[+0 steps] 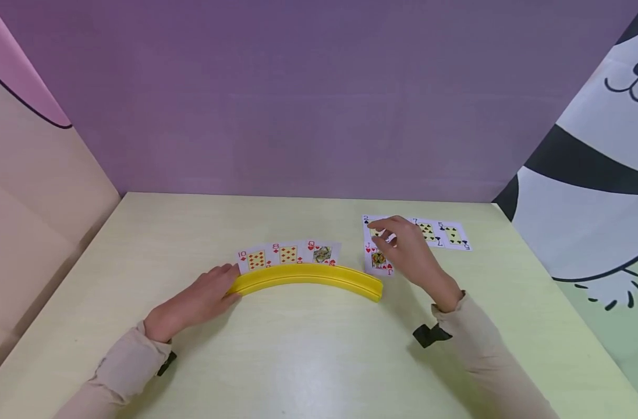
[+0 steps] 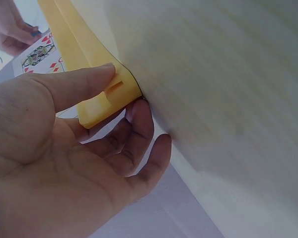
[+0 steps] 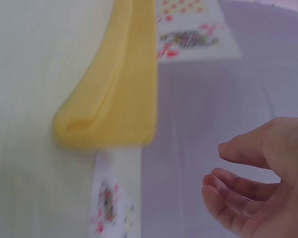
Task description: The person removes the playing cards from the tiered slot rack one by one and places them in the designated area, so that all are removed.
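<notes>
A curved yellow card holder (image 1: 303, 272) stands on the table. My left hand (image 1: 201, 298) grips its left end, the thumb (image 2: 84, 87) on one face and the fingers curled at the other. Standing in the holder are a ten of diamonds (image 1: 256, 259), an eight of diamonds (image 1: 288, 254) and a queen of hearts (image 1: 322, 254). My right hand (image 1: 414, 250) is over the loose cards to the right, fingers loosely bent, with nothing between thumb and fingers in the right wrist view. Below it lies a jack of hearts (image 1: 379, 262), close to the holder's right end.
Behind the right hand lie a black two (image 1: 366, 228), partly hidden by the fingers, a black seven (image 1: 428, 230) and a five of spades (image 1: 454, 235). A purple panel (image 1: 308, 105) rises at the table's (image 1: 298, 361) far edge, with printed panels at both sides.
</notes>
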Motion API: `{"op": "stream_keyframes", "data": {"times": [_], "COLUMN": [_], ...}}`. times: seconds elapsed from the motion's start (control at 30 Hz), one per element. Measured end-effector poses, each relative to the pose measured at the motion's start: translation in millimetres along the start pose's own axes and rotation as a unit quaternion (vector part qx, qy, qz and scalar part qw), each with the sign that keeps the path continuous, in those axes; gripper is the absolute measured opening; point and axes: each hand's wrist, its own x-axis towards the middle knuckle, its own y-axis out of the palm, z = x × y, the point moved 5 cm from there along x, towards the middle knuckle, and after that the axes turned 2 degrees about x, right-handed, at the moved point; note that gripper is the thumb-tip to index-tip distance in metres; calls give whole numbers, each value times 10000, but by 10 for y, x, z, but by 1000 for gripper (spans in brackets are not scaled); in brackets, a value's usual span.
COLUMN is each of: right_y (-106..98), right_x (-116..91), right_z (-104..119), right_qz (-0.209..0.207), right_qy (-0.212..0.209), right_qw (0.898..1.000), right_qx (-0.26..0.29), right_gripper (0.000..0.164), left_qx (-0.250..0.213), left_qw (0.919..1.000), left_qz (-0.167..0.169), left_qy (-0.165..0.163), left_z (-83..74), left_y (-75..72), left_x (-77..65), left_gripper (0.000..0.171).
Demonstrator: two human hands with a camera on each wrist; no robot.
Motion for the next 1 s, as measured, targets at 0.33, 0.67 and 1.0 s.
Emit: {"op": "stream_keyframes", "data": {"times": [0.33,0.67,1.0], "right_y": [26,190,554], "right_x": [35,59,27], "right_z": [537,691,506], "right_qz": [110,449,1263], "right_qy": [-541,-302,269], "right_qw": [9973,9936,9876], "right_qx": [491,990,897], "right_gripper": [21,22,17], "left_qx": [41,-28,-15], "left_qw": [9999,10000,10000], "left_qz": [-81,67,59], "left_qy": [55,-56,-11], "left_z": [-5,-23,-33], "left_y": [20,60,54], "left_x": [27,69,44], "left_gripper": [30,32,30]}}
